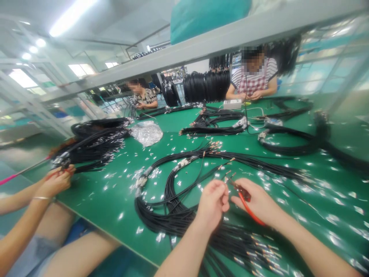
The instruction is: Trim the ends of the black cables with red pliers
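My left hand (212, 202) is closed in a pinch on a thin black cable, whose end pokes out by the fingertips. My right hand (256, 200) grips red-handled cutting pliers (250, 211), their jaws right beside that cable end. Under both hands lies a thick bundle of black cables (184, 221), its copper-coloured and pale tips fanned out to the lower right. The bundle curves round to the left and is tied with clear wrap (141, 181). Another bundle of black cables (259, 163) stretches across just behind my hands.
Small clear plastic scraps lie all over the green table (115, 204). At the left, a co-worker's hands (60, 179) hold a red-handled tool near a cable heap (98, 144). A plastic bag (147, 132) and coiled cables (284, 144) lie further back. Two people sit across the table; a shelf beam (184, 57) spans above.
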